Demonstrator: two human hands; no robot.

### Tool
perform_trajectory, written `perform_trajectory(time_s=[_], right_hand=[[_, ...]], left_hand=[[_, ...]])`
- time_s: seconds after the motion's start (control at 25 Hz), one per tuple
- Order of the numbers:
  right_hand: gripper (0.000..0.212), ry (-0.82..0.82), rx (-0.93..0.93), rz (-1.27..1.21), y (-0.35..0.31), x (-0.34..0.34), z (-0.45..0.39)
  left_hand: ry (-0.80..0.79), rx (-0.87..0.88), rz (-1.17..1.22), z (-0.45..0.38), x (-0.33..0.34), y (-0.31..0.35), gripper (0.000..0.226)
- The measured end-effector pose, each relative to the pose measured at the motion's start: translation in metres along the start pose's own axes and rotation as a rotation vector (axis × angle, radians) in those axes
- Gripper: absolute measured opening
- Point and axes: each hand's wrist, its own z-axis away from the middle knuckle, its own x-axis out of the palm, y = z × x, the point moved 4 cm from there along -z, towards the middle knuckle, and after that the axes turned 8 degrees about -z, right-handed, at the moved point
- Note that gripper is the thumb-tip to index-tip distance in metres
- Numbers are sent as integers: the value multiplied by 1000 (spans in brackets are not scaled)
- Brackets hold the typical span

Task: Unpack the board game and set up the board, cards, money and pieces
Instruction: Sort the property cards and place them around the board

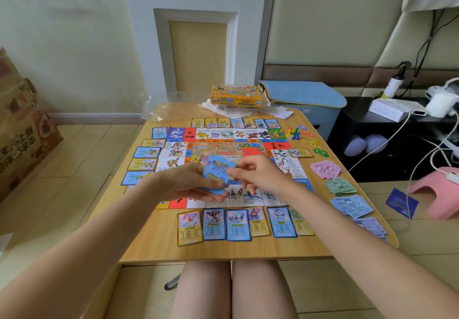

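The game board (223, 144) lies flat in the middle of the wooden table (223, 249). Property cards line its far edge (236, 123), its left edge (145, 158) and its near edge (238, 224). My left hand (191, 182) grips a small stack of blue cards (216, 177) above the board. My right hand (258, 172) pinches the top blue card of that stack at its right edge. Money lies in piles on the right: pink (325, 169), green (340, 186), blue (351, 205) and purple (371, 226). Coloured pawns and a die (293, 133) stand at the far right corner.
The orange game box (237, 95) sits at the table's far edge on crumpled wrapping. Small yellow and green plastic pieces (315, 147) lie by the right edge. A blue storage box (305, 100), a pink stool (439, 194), cables and a brown paper bag (22, 130) surround the table.
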Motion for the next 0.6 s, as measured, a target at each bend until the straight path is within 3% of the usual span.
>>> perform_trajectory(time_s=[0.2,0.32,0.4,0.48,0.6], right_hand=[[19,162,8,-179,8,-1,-13],[13,518,-349,185,-3,-20,-14],[4,469,-703,510,-12,-10,-9],[11,308,-942,794,-2,9,-6],[17,168,-964,887,12,14,-10]], left_hand=[[111,53,317,-4,-8,6,27],[195,27,478,-8,-19,2,29],[166,23,534,-11,-18,2,28],[130,37,498,-13,-15,4,23],[176,30,422,-18,-20,1,10]])
